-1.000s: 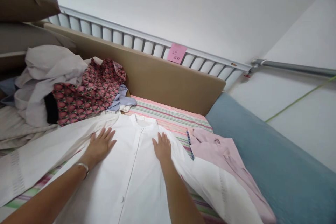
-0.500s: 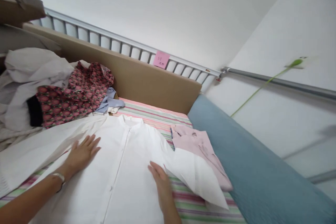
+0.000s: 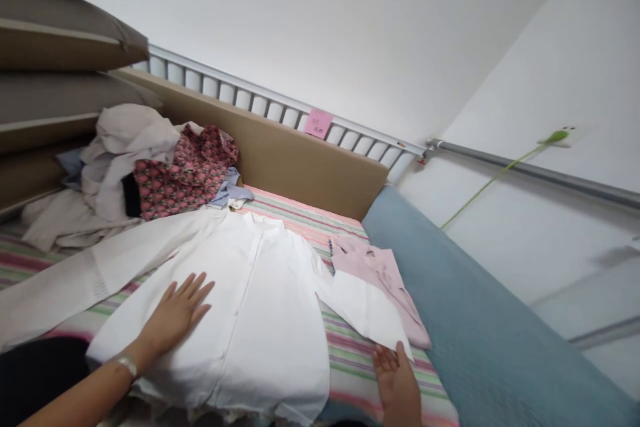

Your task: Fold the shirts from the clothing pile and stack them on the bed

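A white button-front shirt [image 3: 260, 307] lies spread face-up on a striped sheet [image 3: 310, 220], sleeves out to both sides. My left hand [image 3: 175, 313] rests flat on the shirt's left front, fingers spread, a thin bracelet on the wrist. My right hand [image 3: 397, 380] lies open, palm up, at the cuff end of the shirt's right sleeve [image 3: 367, 310], its fingertips touching the sleeve's edge. That sleeve lies partly over a folded pink shirt [image 3: 375, 267].
A heap of clothes [image 3: 150, 167], with a red floral garment and pale ones, sits at the back left below stacked grey pillows [image 3: 60, 47]. A brown board [image 3: 280, 153] and white rail run behind. A blue blanket [image 3: 475, 320] runs along the right, by the wall.
My right hand slid off the shirt's chest, down along the right sleeve to its cuff end. My left hand stayed flat on the shirt. The view pulled back.
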### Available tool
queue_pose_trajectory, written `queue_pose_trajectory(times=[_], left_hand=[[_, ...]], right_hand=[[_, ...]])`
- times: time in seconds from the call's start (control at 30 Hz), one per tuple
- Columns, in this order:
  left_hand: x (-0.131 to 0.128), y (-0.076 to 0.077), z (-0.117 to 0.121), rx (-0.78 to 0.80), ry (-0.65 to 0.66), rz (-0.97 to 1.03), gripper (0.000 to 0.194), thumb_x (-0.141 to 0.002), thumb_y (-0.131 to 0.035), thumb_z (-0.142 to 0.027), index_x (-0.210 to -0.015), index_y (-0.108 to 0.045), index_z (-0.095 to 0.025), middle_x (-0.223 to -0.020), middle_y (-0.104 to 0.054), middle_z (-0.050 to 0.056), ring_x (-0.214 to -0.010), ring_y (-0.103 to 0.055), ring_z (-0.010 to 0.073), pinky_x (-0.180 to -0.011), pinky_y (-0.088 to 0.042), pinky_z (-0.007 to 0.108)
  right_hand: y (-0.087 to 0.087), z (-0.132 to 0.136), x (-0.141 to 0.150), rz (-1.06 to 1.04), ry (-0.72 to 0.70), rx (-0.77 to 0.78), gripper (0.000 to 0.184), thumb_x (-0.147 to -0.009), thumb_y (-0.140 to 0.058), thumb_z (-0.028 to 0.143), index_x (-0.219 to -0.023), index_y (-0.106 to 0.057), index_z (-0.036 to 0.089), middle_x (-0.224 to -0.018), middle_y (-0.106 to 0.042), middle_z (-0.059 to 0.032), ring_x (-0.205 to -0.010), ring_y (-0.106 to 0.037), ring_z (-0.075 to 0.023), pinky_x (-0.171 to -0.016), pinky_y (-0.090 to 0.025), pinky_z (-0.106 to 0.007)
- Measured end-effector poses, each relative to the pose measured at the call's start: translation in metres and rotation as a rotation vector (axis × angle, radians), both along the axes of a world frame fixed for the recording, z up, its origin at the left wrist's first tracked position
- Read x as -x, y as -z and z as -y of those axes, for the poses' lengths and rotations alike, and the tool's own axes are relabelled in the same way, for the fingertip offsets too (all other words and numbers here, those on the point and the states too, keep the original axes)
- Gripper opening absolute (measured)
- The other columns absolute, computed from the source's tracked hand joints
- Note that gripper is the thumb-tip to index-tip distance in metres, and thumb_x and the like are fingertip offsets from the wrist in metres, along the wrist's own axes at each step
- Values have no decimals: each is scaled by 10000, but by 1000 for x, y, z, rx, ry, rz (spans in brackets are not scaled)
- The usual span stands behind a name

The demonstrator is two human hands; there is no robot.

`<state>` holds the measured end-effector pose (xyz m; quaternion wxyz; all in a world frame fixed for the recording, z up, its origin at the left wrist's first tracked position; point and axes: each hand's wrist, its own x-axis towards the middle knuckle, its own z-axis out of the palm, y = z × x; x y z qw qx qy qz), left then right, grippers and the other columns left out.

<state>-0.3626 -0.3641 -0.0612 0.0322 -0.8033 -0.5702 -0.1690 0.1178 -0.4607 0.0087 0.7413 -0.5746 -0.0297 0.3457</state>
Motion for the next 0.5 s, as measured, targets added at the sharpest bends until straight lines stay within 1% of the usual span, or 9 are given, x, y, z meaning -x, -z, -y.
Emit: queue_pose_trajectory(times=[0.07, 0.13, 0.2, 0.27, 0.3, 0.37, 0.43, 0.47, 0.5], left_hand=[[0, -1, 0, -14, 1, 8, 495, -908, -382, -492, -1373, -413, -327, -1469, -358, 35, -1357, -309, 293, -1063, -274, 526], [0, 0, 1, -23, 2, 14, 486, -911, -385, -480, -1372, -415, -328, -1468, -362, 38, -1357, -309, 292, -1064, -269, 525], [-1, 0, 2, -26, 1, 20, 480, -912, -390, -469, -1370, -418, -329, -1467, -365, 37, -1357, -309, 293, -1064, -265, 526], [-2, 1, 3, -26, -1, 24, 480, -911, -391, -464, -1370, -421, -324, -1469, -361, 35, -1358, -304, 296, -1065, -258, 528], [-2, 1, 3, -26, -2, 26, 481, -911, -390, -464, -1370, -423, -322, -1470, -360, 36, -1359, -302, 296, -1067, -253, 529], [-2, 1, 2, -24, -2, 32, 486, -910, -388, -471, -1370, -425, -318, -1471, -358, 38, -1361, -298, 296, -1070, -245, 528], [-2, 1, 2, -23, -3, 39, 487, -910, -387, -472, -1370, -426, -316, -1471, -360, 40, -1362, -296, 298, -1070, -242, 531], [-2, 1, 2, -21, -2, 43, 487, -909, -389, -469, -1369, -426, -315, -1471, -362, 41, -1361, -296, 300, -1069, -241, 535], [-2, 1, 2, -19, 2, 46, 486, -908, -391, -465, -1369, -427, -315, -1470, -363, 43, -1360, -297, 302, -1068, -242, 538]], right_hand=[[-14, -7, 8, 67, 24, -18, 310, -547, -686, 378, -756, -505, 237, -590, -589, 31, -563, -620, -144, -562, -535, -274], [-32, -15, 24, 251, 14, -2, 294, -584, -653, 435, -741, -510, 232, -595, -598, 20, -583, -625, -155, -598, -535, -297], [-53, -27, 50, 476, -14, 57, 323, -623, -618, 520, -710, -535, 220, -601, -623, -10, -621, -632, -185, -642, -528, -329], [-71, -44, 88, 694, -97, 143, 366, -643, -611, 564, -656, -577, 200, -616, -654, -55, -668, -634, -220, -696, -510, -349], [-78, -54, 112, 866, -187, 202, 388, -674, -589, 577, -637, -598, 190, -638, -670, -78, -708, -634, -234, -737, -497, -349], [-85, -75, 166, 1144, -407, 230, 464, -789, -462, 572, -697, -658, 162, -771, -709, -126, -831, -640, -261, -828, -466, -357], [-83, -93, 224, 1330, -574, 173, 463, -873, -377, 481, -829, -696, 147, -926, -712, -132, -984, -618, -253, -924, -422, -347], [-79, -98, 251, 1414, -662, 134, 430, -892, -367, 424, -926, -693, 146, -1026, -695, -127, -1067, -587, -244, -977, -387, -351], [-74, -101, 274, 1462, -789, 91, 384, -891, -394, 387, -998, -682, 156, -1075, -685, -109, -1101, -572, -228, -1001, -372, -342]])
